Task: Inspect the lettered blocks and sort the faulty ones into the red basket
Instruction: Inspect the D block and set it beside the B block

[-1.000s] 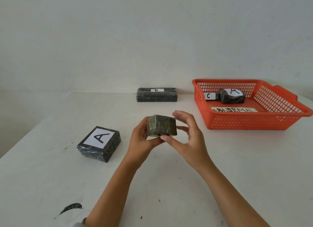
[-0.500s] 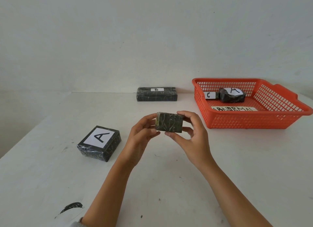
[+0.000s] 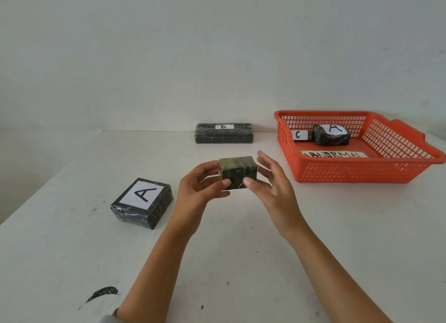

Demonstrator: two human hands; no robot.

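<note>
At mid-frame I've turned the small dark block (image 3: 237, 172) since a moment ago. My left hand (image 3: 198, 192) and right hand (image 3: 275, 190) both pinch it. Its letter is hidden.

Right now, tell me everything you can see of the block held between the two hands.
The block is a small dark cuboid in glossy wrap with pale streaks; its top face looks olive-brown. No letter label shows on the visible faces. It sits roughly level, lifted above the white table, pinched between the left hand and right hand, both thumbs on its front face.
</note>
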